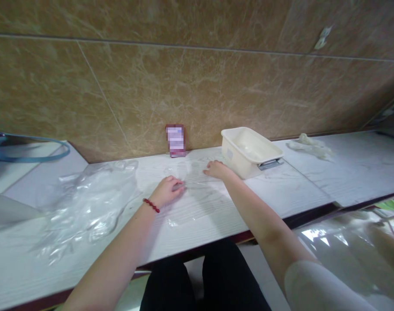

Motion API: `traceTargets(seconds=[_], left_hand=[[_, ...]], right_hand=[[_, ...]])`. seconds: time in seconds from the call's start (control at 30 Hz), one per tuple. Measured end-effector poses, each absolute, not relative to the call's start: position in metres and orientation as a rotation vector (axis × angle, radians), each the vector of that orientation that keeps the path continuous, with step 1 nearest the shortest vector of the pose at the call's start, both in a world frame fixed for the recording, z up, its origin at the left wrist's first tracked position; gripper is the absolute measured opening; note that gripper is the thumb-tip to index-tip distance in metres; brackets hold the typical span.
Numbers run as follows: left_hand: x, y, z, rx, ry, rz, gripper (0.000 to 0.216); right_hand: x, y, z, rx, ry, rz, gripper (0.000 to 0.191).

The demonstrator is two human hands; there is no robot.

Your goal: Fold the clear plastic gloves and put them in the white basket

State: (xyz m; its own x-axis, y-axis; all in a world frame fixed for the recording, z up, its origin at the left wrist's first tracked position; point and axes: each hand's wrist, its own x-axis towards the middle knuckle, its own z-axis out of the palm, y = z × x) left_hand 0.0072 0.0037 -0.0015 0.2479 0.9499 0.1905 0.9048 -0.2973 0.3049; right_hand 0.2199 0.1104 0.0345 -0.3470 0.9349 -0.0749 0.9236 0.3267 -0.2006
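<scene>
A clear plastic bag (192,190) lies flat on the white, wood-grained counter in front of me, hard to make out against the surface. My left hand (170,190), with a red bead bracelet (151,205) at the wrist, pinches the bag's left side between thumb and fingers. At the far right part of the same bag is my right hand (215,169), its fingers bent down and closed on the film. Just right of that hand stands a cream plastic bin (234,153).
A heap of clear plastic bags (96,198) spreads over the counter (184,235) at left. A phone-like item (175,140), blurred out, leans on the brown tiled wall (151,95). Crumpled whitish plastic (309,146) lies at right; a blue strap (31,158) is far left.
</scene>
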Motion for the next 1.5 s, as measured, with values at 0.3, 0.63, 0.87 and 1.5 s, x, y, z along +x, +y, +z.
traceTargets(seconds=[0.3,0.63,0.87,1.5], left_hand=[[0.0,0.009,-0.006,2.252,1.661,0.623,0.019],[0.003,-0.001,0.003,2.465,1.676,0.47,0.04],[0.015,-0.011,-0.01,2.445,1.713,0.159,0.053],[0.016,-0.004,-0.002,2.445,1.768,0.33,0.057]], right_hand=[[0.217,0.119,0.0,-1.628,-2.395,0.264,0.018],[0.234,0.121,0.007,-1.834,-2.342,0.222,0.036],[0.228,0.12,0.004,-1.723,-2.398,0.22,0.02],[0.219,0.097,0.022,-1.354,-2.271,0.639,0.081]])
